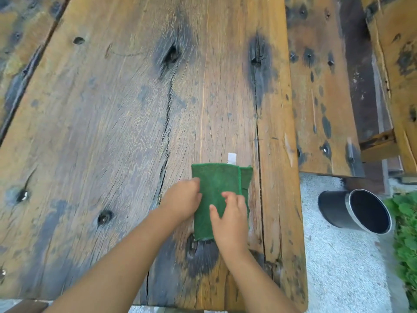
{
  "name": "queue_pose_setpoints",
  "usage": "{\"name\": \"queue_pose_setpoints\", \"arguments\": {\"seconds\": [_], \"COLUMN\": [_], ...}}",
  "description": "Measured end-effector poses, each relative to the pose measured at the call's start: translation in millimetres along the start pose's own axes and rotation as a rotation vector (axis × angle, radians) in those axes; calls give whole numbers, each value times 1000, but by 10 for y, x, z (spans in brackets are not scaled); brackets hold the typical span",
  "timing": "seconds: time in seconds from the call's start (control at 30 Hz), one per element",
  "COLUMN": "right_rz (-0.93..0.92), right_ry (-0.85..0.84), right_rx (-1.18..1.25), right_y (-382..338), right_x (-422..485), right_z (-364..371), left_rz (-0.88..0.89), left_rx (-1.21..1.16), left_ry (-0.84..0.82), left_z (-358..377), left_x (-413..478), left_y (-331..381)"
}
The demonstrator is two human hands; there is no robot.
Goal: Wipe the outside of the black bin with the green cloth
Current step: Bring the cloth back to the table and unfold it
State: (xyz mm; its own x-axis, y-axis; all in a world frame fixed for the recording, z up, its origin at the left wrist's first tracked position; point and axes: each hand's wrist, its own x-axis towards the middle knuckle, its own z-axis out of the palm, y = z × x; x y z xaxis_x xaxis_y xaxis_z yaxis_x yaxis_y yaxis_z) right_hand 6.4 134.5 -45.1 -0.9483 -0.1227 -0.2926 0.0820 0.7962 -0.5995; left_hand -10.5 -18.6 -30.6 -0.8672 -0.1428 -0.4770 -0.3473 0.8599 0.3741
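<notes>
Now my left hand pinches the green cloth, my right hand resting loosely on it; reaching the black bin should come next.

Rough cracked wood table, fuzzy green cloth, glossy black bin

Low in the middle of the frame, the folded cloth lies on the desk. My left grip holds its left edge. My right grip rests on its lower right part, fingers bent and blurred. At the lower right, the bin lies on its side, off the desk.
</notes>
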Motion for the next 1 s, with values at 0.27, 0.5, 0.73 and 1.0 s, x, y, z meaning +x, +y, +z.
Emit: {"name": "queue_pose_setpoints", "arguments": {"seconds": [0.27,0.5,0.73,1.0], "right_rz": [169,160,-67,-487], "right_ry": [22,-40,-267,-535], "right_rx": [-207,-334,-457,-661], "right_y": [22,33,429,968], "right_x": [-153,-229,-215,32], "right_z": [155,346,53,-487], "left_rz": [652,783,550,202], "left_rx": [229,456,551,420], "left_ry": [-97,-166,-192,-72], "left_z": [-77,118,264,739], "left_x": [632,659,332,-434], "left_y": [406,114,-86,122]}}
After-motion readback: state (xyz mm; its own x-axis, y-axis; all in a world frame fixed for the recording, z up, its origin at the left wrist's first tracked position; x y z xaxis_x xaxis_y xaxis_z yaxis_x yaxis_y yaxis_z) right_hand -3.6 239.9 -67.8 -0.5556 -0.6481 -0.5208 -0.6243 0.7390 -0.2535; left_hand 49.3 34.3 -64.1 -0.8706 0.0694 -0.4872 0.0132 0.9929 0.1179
